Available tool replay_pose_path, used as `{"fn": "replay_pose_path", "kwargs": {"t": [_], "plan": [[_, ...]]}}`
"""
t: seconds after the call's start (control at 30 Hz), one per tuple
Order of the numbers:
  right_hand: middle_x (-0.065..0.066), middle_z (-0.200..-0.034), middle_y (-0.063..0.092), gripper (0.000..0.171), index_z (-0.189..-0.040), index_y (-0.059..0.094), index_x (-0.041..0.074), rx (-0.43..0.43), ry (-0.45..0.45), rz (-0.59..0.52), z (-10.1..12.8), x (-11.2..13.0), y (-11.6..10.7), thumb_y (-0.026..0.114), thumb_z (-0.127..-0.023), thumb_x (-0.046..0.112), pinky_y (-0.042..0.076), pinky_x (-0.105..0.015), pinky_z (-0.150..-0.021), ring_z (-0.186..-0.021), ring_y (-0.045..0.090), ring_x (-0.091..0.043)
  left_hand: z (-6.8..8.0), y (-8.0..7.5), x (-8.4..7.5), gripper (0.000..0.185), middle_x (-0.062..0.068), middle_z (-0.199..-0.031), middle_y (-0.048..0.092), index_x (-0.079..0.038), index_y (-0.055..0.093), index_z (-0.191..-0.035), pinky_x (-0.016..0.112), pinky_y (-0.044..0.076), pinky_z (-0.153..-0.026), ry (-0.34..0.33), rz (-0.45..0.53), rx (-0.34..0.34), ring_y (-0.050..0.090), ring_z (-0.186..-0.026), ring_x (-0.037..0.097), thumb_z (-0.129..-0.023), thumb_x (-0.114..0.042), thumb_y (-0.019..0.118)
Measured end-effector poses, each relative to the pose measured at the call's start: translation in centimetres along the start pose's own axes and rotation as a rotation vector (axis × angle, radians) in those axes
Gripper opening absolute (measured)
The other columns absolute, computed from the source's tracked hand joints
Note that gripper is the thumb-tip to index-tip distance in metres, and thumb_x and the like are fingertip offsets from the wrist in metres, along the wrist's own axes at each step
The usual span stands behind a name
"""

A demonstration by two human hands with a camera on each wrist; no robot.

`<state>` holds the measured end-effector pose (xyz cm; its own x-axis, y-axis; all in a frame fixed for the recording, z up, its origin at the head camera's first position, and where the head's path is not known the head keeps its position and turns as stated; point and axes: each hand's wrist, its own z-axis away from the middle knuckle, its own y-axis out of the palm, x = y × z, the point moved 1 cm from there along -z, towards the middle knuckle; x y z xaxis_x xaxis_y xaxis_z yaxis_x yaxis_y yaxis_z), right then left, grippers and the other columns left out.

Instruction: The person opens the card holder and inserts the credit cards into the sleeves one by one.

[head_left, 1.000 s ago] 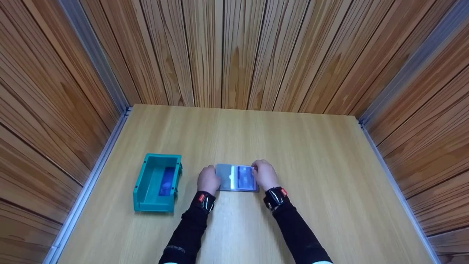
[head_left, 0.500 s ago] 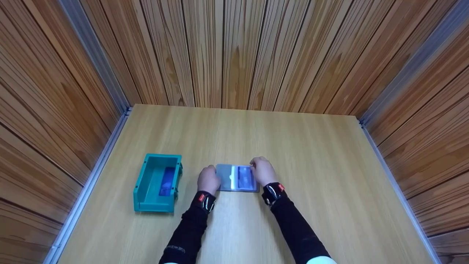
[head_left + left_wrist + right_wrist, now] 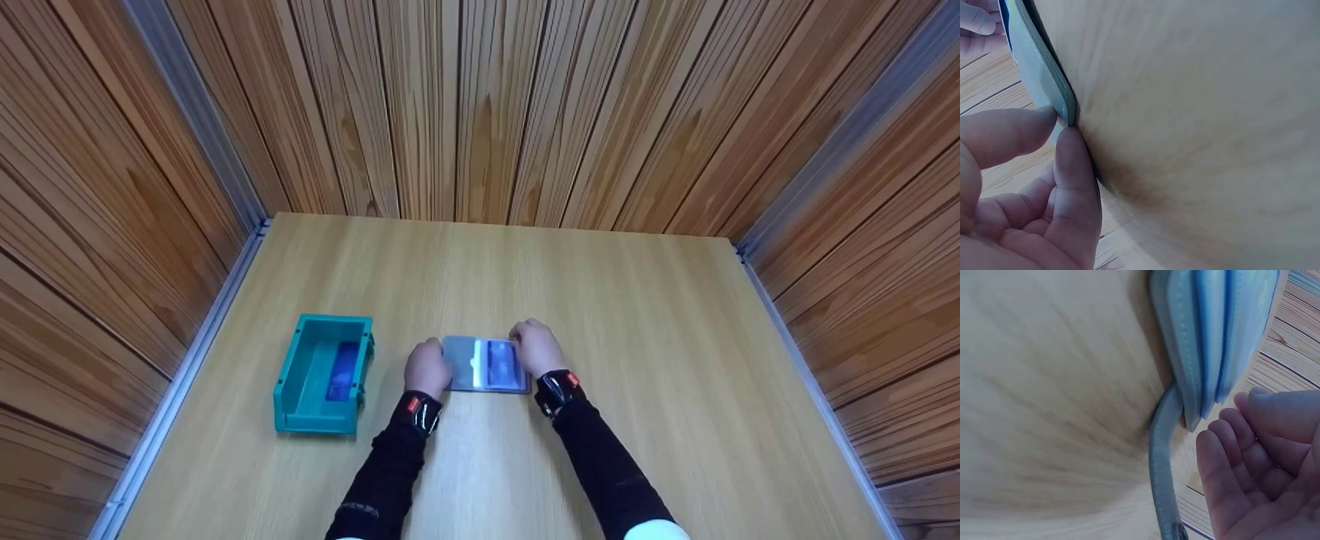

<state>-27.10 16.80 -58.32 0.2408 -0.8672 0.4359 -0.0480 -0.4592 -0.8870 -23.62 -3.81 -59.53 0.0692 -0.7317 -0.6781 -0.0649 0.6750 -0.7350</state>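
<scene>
A grey card holder [image 3: 460, 360] lies opened flat on the wooden table, its blue-tinted clear sleeves [image 3: 502, 364] on the right half. My left hand [image 3: 427, 367] pinches its left edge; the left wrist view shows thumb and forefinger meeting on the cover's corner [image 3: 1064, 107]. At the right edge is my right hand [image 3: 540, 349], fingers loosely bent. In the right wrist view its fingertips [image 3: 1207, 441] stand close beside the layered sleeves [image 3: 1213, 337], with no sleeve visibly between them. A grey strap [image 3: 1161, 455] with a dark snap at its end sticks out from the holder.
Left of the hands stands a teal plastic bin [image 3: 286, 375] with a flat blue-purple piece [image 3: 343, 371] inside. Wood-plank walls [image 3: 487, 112] enclose the table [image 3: 637, 315] at the back and both sides.
My right hand has shifted slightly left and away from me along the holder's right edge. The left hand, holder and bin stay where they were.
</scene>
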Motion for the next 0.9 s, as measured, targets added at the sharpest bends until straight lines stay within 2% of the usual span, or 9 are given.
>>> {"fn": "replay_pose_path", "kwargs": {"t": [0.17, 0.33, 0.9], "plan": [[-0.010, -0.089, 0.063, 0.006, -0.088, 0.072, 0.003, -0.026, -0.033, 0.017, 0.12, -0.15, 0.27, 0.070, -0.084, -0.001, 0.050, -0.043, -0.080, -0.088, 0.062, -0.032, 0.15, 0.04, 0.00, 0.009, 0.013, -0.074, 0.059, -0.001, 0.056, -0.075, 0.047, 0.047, -0.066, 0.025, -0.012, -0.032, 0.060, -0.073, 0.033, -0.076, 0.007, 0.060], [-0.011, -0.090, 0.063, 0.005, -0.089, 0.072, 0.002, -0.034, -0.033, 0.020, 0.10, -0.26, 0.48, 0.072, -0.084, 0.002, 0.050, -0.044, -0.080, -0.088, 0.062, -0.033, 0.20, 0.07, 0.00, 0.008, 0.016, -0.075, 0.061, 0.000, 0.056, -0.075, 0.050, 0.047, -0.067, 0.042, -0.014, -0.057, 0.062, -0.076, 0.037, -0.076, 0.007, 0.060], [-0.010, -0.090, 0.063, 0.005, -0.090, 0.072, 0.003, 0.002, 0.004, 0.007, -0.05, -0.39, 0.49, 0.072, -0.085, 0.002, 0.050, -0.044, -0.081, -0.089, 0.062, -0.033, -0.04, 0.16, 0.06, 0.011, 0.013, -0.073, 0.060, -0.003, 0.054, -0.074, 0.047, 0.047, -0.064, 0.016, -0.009, -0.040, 0.060, -0.071, 0.032, -0.077, 0.005, 0.061]]}}
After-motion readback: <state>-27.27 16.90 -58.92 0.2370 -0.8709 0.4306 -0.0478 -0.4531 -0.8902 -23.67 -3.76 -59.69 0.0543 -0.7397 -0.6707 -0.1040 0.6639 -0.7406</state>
